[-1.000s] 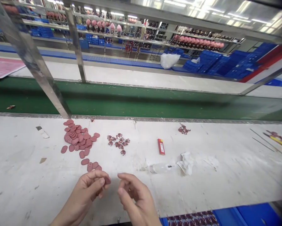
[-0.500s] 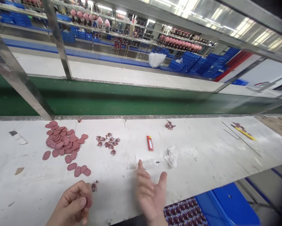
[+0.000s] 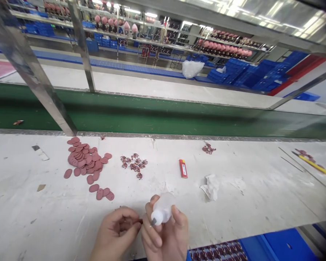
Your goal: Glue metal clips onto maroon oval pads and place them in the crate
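- White plastic squeeze bottle (image 3: 162,208) gripped in right hand (image 3: 165,239), fingers wrapped round it, nozzle (image 3: 153,221) tilted toward left hand (image 3: 115,232).
- Left fingers (image 3: 130,226) closed in a pinch on small dark piece (image 3: 140,221); piece mostly hidden, shape hard to make out.
- Step in hand, by the look: nozzle brought up to that piece. Tip and piece nearly touching, so tight alignment matters.
- Bottle contents can't be made out.
- Blue crate (image 3: 288,244) cut off at bottom edge, patterned pieces (image 3: 218,251) beside it.
- White workbench (image 3: 43,195) beyond: mauve oval pads (image 3: 86,163), small dark-red pieces (image 3: 132,165), red lighter (image 3: 183,169), crumpled tissue (image 3: 210,187).
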Motion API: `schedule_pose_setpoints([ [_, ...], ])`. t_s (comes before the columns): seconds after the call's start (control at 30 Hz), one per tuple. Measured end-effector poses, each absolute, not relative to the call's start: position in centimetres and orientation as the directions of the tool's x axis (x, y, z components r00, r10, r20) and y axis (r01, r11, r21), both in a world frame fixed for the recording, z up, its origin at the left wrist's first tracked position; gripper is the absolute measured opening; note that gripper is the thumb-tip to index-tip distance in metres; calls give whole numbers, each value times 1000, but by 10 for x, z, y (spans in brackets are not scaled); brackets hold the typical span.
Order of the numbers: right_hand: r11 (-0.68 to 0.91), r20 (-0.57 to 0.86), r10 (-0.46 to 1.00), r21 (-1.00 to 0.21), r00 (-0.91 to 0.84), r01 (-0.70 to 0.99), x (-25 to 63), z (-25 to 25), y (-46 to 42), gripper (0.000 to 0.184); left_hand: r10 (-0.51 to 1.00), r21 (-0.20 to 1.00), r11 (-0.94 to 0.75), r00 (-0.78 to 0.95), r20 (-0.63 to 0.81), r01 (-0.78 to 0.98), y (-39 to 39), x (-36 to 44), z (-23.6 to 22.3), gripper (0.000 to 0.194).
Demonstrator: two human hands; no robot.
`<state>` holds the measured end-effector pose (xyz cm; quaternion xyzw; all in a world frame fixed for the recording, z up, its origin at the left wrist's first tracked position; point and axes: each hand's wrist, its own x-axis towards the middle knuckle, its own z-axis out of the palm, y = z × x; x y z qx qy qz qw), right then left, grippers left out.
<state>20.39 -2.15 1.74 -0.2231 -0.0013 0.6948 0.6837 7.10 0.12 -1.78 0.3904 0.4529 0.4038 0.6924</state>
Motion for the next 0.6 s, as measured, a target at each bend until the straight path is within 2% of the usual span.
schedule_pose_setpoints([
  [0.07, -46, -331, 939, -385, 91, -922, 194, 23, -19, 38, 930, 936, 285, 297, -217, -209, -1, 71, -17, 19],
  [0.17, -44, -368, 923, -391, 113, -919, 194, 26, -14, 38, 906, 967, 181, 414, -91, -182, 0, 66, -19, 23],
  [0.27, -119, -392, 919, -394, 50, -911, 200, 28, -12, 37, 843, 941, 300, 504, -185, -156, 2, 61, -23, 26],
  [0.33, -171, -401, 916, -397, 3, -902, 204, 31, -13, 38, 806, 886, 417, 532, -259, -201, 4, 61, -26, 25],
  [0.43, -216, -415, 909, -404, -32, -889, 207, 36, -15, 40, 790, 826, 486, 548, -276, -285, 7, 62, -25, 28],
  [0.53, -219, -441, 897, -460, 8, -861, 210, 44, -15, 45, 775, 735, 574, 529, -345, -362, 8, 60, -19, 38],
  [0.6, -180, -450, 885, -569, 121, -803, 211, 50, -16, 51, 751, 642, 641, 513, -415, -420, 9, 56, -13, 42],
])
